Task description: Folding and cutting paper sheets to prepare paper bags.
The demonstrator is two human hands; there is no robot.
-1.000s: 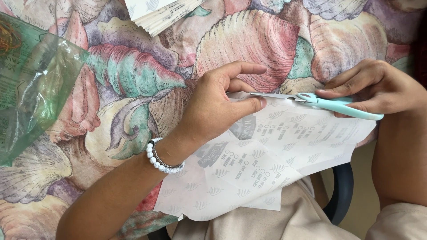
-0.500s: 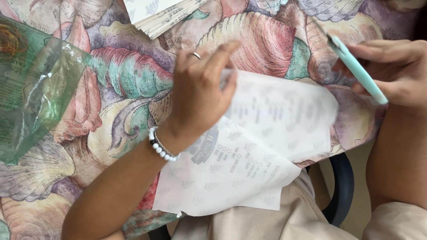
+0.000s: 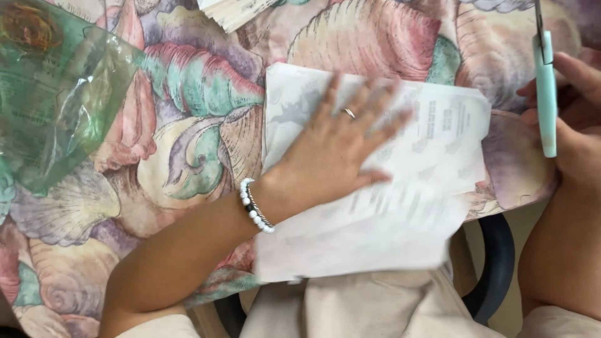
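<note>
Here the left hand (image 3: 335,153) lies flat, fingers spread, on the white printed sheet (image 3: 432,144); the right hand (image 3: 573,138) grasps mint-handled scissors (image 3: 546,94).

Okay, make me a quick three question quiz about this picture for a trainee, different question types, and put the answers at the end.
1. True or false: the left hand lies flat on the white printed paper.
2. Which hand holds the mint-handled scissors?
3. The clear green plastic sheet lies: A) at the left of the shell-patterned tablecloth, B) under the paper, C) in the right hand.

Key: 1 true; 2 right; 3 A.
</note>
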